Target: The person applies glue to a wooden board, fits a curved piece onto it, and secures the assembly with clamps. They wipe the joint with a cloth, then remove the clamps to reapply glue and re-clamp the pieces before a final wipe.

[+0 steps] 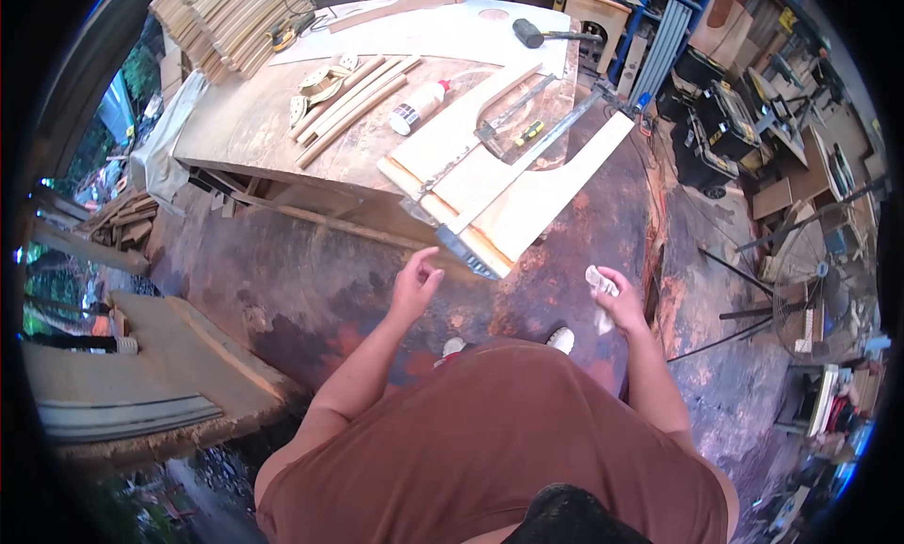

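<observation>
My left hand (pixel 417 285) hangs in the air with its fingers loosely bent and apart, holding nothing. It is nearest to the front end of a pale wooden U-shaped panel (pixel 471 188), which juts over the table edge. A long bar clamp (pixel 508 182) lies along the panel, its jaw end (pixel 461 248) at the front edge. Another clamp (pixel 428 188) sits farther left on the wood. My right hand (pixel 623 304), to the right of the panel, grips a crumpled white rag or paper (pixel 600 285), part of which hangs below the fingers.
On the worktable (pixel 235 130) lie a white bottle with a red cap (pixel 419 109), several wooden strips (pixel 358 102), a black mallet (pixel 530 33) and a sander (pixel 282 38). Stacked boards (pixel 221 22) rise at back left. Toolboxes (pixel 725 116) and a stand fan (pixel 800 295) stand right.
</observation>
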A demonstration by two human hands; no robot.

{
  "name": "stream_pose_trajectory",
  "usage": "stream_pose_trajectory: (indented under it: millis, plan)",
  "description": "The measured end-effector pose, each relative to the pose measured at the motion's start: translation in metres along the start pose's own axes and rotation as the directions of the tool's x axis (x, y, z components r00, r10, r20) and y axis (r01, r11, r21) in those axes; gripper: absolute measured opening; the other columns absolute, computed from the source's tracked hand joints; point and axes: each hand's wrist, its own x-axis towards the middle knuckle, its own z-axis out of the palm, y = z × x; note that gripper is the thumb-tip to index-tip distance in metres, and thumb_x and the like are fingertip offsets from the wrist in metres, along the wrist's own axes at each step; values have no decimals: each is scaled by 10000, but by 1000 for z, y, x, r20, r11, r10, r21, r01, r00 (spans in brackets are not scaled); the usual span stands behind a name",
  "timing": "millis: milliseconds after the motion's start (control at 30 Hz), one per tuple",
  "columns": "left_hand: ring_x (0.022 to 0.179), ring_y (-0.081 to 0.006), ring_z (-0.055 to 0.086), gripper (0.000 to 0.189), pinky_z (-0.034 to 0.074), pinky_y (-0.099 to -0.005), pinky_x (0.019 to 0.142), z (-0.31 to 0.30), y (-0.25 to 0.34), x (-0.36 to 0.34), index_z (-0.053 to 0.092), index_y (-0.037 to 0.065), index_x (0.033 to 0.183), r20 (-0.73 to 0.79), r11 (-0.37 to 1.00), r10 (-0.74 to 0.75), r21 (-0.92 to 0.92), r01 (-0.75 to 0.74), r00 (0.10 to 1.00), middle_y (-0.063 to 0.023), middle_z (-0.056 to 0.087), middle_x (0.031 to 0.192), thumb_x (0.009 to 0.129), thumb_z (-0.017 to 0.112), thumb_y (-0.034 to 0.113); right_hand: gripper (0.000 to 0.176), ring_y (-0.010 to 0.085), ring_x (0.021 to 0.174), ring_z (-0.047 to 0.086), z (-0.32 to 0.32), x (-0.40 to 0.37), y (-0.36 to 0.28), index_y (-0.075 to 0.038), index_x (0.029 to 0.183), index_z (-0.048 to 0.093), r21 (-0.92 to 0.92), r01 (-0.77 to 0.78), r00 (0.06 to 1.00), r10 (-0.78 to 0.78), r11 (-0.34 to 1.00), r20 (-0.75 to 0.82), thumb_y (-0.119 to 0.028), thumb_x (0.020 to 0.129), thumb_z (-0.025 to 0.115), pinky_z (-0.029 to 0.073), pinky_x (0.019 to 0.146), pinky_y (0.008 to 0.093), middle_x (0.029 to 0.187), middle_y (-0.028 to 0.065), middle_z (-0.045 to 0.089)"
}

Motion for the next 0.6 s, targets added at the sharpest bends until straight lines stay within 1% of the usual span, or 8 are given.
stream_pose_trajectory:
  millis: [100,200,267,333,400,467,533,600]
  plan:
    - [622,-112,525,333,462,-270,642,51,55,22,597,73,1190,-37,991,51,130,-46,998,-11,549,639,860,639,93,434,116,963,599,-68,20,39,-34,1250,579,-114,-43,999,46,993,23,-29,833,697,492,822,263,1099,49,646]
    - [621,-99,543,273,463,-266,631,116,85,36,628,70,1139,-54,995,10,100,-4,998,-23,572,644,869,637,111,379,126,964,604,-131,38,60,-12,1232,595,-138,-71,997,75,988,18,-79,868,676,490,829,266,1120,63,645]
    - [622,-49,511,258,428,-230,587,165,111,46,609,50,1174,-62,999,-30,-25,29,998,31,564,653,917,584,66,346,132,926,615,-167,58,69,-3,1238,586,75,43,994,-35,996,-103,-129,919,625,487,829,263,1071,59,660]
    - [706,-73,577,279,474,-251,655,206,111,55,596,54,1211,-3,957,284,62,-283,959,-17,646,780,937,558,85,334,145,899,628,-200,70,70,2,1224,586,128,13,994,1,992,-107,-210,965,573,495,813,267,1040,62,665]
    - [775,-122,610,292,493,-279,713,226,138,57,590,62,1226,82,989,82,116,-91,993,-54,662,867,939,551,94,354,161,886,638,-228,82,69,-3,1194,588,438,-53,993,95,897,-74,-287,990,530,513,780,285,1051,71,660]
    - [845,-171,642,305,512,-308,771,244,148,69,584,69,1242,166,981,-115,173,86,979,-92,678,954,941,544,104,392,177,866,646,-241,96,59,-17,1189,577,442,-66,991,112,895,-77,-350,1001,492,527,749,304,1026,68,659]
    - [1031,-269,622,334,474,-381,925,262,137,83,588,101,1243,61,926,275,253,-281,960,-150,658,1077,910,567,106,417,183,848,645,-251,111,48,-26,1214,555,551,-37,974,154,834,-168,-376,1006,469,539,755,319,1001,64,656]
    - [1080,-281,600,343,441,-398,966,273,129,101,594,113,1236,-10,874,354,359,-327,935,-146,659,1081,894,585,108,453,192,859,641,-259,134,41,-35,1231,542,566,-37,977,150,824,-154,-417,999,464,547,773,338,1009,70,645]
